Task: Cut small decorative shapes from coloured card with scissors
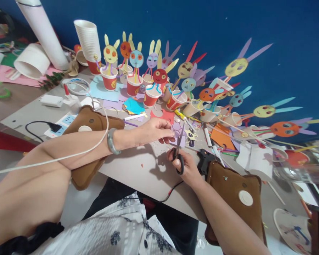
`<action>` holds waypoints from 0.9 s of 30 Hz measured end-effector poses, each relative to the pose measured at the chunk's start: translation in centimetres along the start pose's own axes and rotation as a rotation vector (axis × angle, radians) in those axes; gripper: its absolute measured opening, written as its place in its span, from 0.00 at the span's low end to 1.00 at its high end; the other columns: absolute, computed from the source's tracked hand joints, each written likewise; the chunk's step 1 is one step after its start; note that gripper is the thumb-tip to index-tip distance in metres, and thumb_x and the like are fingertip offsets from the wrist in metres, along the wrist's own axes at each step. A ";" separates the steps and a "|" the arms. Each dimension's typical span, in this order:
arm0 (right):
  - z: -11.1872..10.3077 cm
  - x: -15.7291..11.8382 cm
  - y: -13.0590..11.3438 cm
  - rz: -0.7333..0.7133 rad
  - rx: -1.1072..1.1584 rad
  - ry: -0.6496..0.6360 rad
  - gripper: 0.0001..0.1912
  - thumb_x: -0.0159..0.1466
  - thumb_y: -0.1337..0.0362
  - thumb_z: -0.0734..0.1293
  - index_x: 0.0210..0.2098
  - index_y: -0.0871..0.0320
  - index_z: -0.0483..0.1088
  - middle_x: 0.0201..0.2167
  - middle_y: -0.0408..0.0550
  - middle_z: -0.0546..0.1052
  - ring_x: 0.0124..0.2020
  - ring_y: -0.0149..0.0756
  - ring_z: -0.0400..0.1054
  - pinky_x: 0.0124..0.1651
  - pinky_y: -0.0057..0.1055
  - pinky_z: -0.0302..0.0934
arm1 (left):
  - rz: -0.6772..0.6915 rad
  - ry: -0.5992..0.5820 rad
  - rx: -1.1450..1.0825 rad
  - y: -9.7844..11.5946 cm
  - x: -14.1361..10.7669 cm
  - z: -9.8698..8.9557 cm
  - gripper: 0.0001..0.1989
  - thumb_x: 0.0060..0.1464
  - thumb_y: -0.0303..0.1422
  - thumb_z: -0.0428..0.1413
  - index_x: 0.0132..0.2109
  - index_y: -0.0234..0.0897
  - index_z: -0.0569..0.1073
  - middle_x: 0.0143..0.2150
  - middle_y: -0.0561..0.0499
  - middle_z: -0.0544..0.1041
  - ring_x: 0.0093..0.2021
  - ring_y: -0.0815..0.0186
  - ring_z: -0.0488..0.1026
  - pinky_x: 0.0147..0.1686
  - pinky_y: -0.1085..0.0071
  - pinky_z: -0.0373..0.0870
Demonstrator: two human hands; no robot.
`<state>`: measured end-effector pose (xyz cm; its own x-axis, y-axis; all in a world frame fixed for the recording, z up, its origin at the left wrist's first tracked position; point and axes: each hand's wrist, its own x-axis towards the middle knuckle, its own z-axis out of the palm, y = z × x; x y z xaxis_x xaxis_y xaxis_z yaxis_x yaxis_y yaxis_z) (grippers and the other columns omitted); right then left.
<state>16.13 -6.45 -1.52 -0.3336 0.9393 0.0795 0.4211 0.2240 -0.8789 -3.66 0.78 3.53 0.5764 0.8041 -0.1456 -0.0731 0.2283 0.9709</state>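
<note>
White charger [51,101] near a power strip [68,120], two brown padded pouches [228,207], blue wall [162,21]

A pale grey tabletop [146,166] is stretching across the frame below a blue wall. Red-and-white paper cups [109,78] holding rabbit-eared paper faces are standing in rows from upper centre to the right. A tall stack of white paper cups [87,40] is standing at upper left, near a white charger [51,101]. Orange paper pieces [222,136] and a black glue gun [205,160] are lying right of centre. Brown fabric pouches [235,198] are resting along the front edge, overhanging it at lower left and lower right.
</note>
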 end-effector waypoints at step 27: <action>0.0 0.1 0.4 0.001 -0.011 0.033 0.33 0.58 0.30 0.62 0.25 0.56 0.65 0.24 0.45 0.69 0.27 0.36 0.62 0.33 0.33 0.57 | -0.111 0.001 0.000 0.7 -0.2 0.3 0.14 0.64 0.29 0.50 0.29 0.32 0.71 0.27 0.52 0.78 0.27 0.73 0.73 0.32 0.75 0.68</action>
<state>16.26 -6.24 -1.85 -0.3049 0.9477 0.0940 0.4310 0.2253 -0.8738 -3.60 0.68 4.32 0.5798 0.7747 -0.2525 -0.0086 0.3157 0.9488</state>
